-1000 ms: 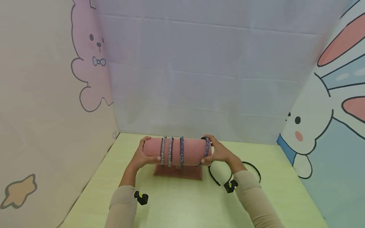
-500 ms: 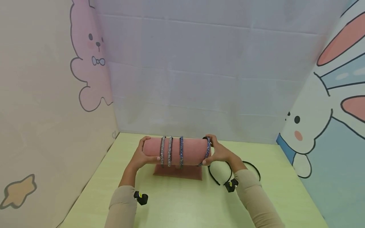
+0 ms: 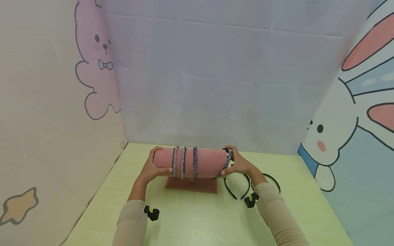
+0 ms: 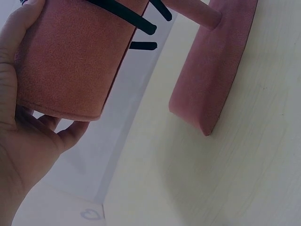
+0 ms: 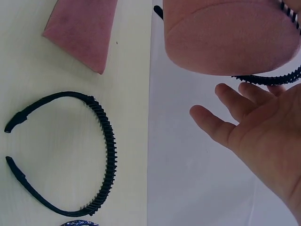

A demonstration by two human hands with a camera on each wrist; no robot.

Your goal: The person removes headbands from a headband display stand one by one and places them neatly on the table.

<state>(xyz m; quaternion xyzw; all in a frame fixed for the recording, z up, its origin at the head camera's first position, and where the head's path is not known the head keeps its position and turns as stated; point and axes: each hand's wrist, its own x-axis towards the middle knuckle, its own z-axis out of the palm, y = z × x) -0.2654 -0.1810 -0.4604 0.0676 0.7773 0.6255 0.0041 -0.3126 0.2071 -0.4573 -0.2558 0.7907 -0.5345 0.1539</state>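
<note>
A pink padded headband display stand, its roll point(image 3: 210, 162) lying level above a flat pink base point(image 3: 191, 185), is at the middle of the table. My left hand point(image 3: 150, 169) grips the roll's left end, thumb in front and fingers behind. Three glittery headbands sit round the roll: two silvery ones point(image 3: 183, 162) at left and a blue one point(image 3: 195, 162). At the right end my right hand point(image 3: 241, 164) holds a blue glittery headband point(image 3: 229, 158), tilted and partly past the roll's end. Its toothed inner side point(image 5: 270, 79) shows in the right wrist view.
On the pale table point(image 3: 184, 218), right of the base, lie two more headbands. One black toothed headband point(image 5: 109, 141) has its ends towards me; the other point(image 3: 274, 178) is partly behind the right forearm. A white cloth wall stands behind, with printed side walls.
My right hand has moved slightly to the right with the blue headband, whose upper part has slid towards and past the roll's right end. The left hand keeps its hold.
</note>
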